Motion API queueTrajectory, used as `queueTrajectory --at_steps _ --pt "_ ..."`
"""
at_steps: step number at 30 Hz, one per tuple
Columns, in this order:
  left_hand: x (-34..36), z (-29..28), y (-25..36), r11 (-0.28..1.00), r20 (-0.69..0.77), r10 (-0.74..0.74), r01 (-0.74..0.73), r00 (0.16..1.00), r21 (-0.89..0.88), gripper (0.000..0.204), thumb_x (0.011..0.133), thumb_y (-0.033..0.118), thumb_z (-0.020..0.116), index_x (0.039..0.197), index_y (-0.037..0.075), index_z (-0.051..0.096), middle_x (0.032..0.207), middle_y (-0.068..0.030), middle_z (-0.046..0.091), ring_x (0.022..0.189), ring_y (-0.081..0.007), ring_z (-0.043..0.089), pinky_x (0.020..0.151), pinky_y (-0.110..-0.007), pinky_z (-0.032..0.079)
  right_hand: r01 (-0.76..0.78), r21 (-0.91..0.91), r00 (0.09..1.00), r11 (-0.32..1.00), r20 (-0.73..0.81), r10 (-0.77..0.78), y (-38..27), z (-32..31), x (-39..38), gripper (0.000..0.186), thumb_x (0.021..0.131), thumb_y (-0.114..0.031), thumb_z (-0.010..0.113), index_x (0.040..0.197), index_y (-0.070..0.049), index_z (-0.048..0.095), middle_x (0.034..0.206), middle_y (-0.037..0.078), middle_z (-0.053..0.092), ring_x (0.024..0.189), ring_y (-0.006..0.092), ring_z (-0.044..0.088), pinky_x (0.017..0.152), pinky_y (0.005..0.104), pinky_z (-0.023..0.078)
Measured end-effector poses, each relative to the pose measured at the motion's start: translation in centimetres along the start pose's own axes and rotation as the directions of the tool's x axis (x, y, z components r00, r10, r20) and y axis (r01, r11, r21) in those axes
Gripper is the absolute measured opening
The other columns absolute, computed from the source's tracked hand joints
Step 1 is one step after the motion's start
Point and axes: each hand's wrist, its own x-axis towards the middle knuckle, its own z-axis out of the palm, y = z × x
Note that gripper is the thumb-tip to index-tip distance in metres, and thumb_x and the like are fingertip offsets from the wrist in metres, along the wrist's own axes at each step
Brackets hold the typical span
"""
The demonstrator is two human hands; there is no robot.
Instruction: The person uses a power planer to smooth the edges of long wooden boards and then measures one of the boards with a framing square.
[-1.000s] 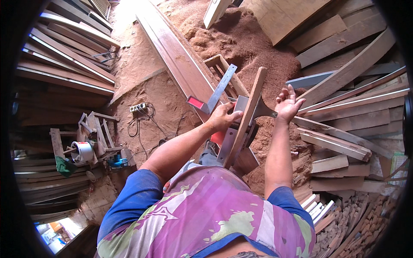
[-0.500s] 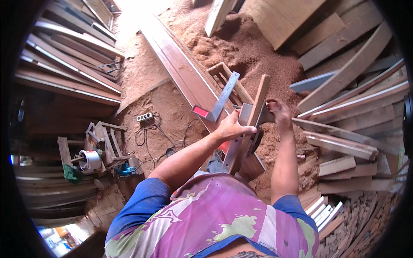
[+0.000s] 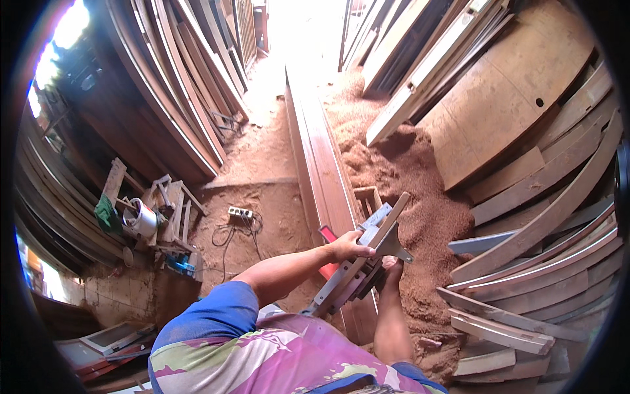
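My left hand point(image 3: 348, 247) is closed over a narrow wooden strip point(image 3: 392, 215), its thumb lying across the wood. The strip lies slanted along a grey metal-bedded tool point(image 3: 344, 284) with bolts and a red part, whose exact kind I cannot make out. At the tool's right side, my right hand point(image 3: 392, 272) has its fingers curled up beneath a grey triangular plate point(image 3: 392, 244); what they grip is hidden. Just beyond my left hand, a square with a red stock point(image 3: 326, 233) and a steel blade point(image 3: 376, 215) rests on the long brown plank point(image 3: 319, 157).
Reddish sawdust point(image 3: 420, 217) is heaped right of the plank, with stacked boards point(image 3: 518, 217) beyond it. A power strip point(image 3: 241, 212) with cables lies on the floor at left. Near it stand wooden trestles point(image 3: 174, 213) and a white bucket point(image 3: 141, 218).
The view has tilted, showing more of the far end. My right hand has gone from beside the tool to under its plate, fingers now curled. My left hand keeps hold of the strip.
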Motion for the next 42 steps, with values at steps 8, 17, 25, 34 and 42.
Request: queueTrajectory --at_steps 8,17,25,34,42 --pt "-10.5 -6.2 15.3 0.958 0.308 0.118 -0.19 0.944 0.215 0.09 0.06 0.046 0.082 0.126 -0.003 0.047 0.114 -0.0118 0.059 0.103 -0.0193 0.055 0.089 -0.032 0.045 0.356 -0.147 0.897 0.923 0.332 -0.293 3.9 17.1 -8.9 0.064 0.095 -0.053 0.038 0.136 -0.005 0.037 0.125 0.012 0.051 0.112 0.0226 0.052 0.094 0.0365 0.044" --pt "-29.7 -6.5 15.7 0.906 0.214 0.002 -0.092 0.977 0.414 0.091 0.054 0.047 0.086 0.12 -0.004 0.05 0.104 -0.0094 0.06 0.097 -0.0164 0.055 0.083 -0.032 0.046 0.244 -0.521 0.607 0.818 0.74 0.291 9.2 20.0 -12.4 0.067 0.09 -0.04 0.058 0.14 -0.003 0.033 0.138 0.011 0.042 0.129 0.0214 0.038 0.105 0.0365 0.033" --pt "-37.3 -7.3 13.6 0.925 0.055 0.159 -0.168 0.986 0.341 0.101 0.051 0.053 0.084 0.125 -0.005 0.047 0.109 -0.0088 0.058 0.102 -0.0154 0.052 0.089 -0.029 0.041 0.335 -0.412 0.359 0.847 0.887 0.29 13.2 26.9 -13.6 0.049 0.088 -0.034 0.062 0.125 -0.001 0.056 0.134 0.01 0.043 0.124 0.0209 0.042 0.102 0.0383 0.037" --pt "-41.4 -8.4 12.0 0.94 -0.026 0.22 -0.205 0.975 0.273 0.107 0.049 0.054 0.087 0.128 -0.005 0.045 0.117 -0.009 0.055 0.109 -0.0155 0.049 0.093 -0.031 0.039 0.059 -0.393 0.458 0.917 0.828 0.325 17.3 28.6 -15.1 0.059 0.081 -0.039 0.071 0.122 -0.002 0.052 0.126 0.01 0.051 0.118 0.0186 0.05 0.097 0.0336 0.042" --pt "-41.0 -8.8 11.3 0.916 0.037 0.27 -0.269 0.962 0.297 0.098 0.051 0.052 0.085 0.122 -0.005 0.049 0.108 -0.0093 0.057 0.103 -0.0164 0.051 0.089 -0.03 0.041 0.023 -0.4 0.469 0.916 0.813 0.344 17.7 27.5 -15.8 0.063 0.083 -0.035 0.07 0.13 -0.001 0.045 0.123 0.011 0.052 0.115 0.02 0.052 0.098 0.034 0.041"
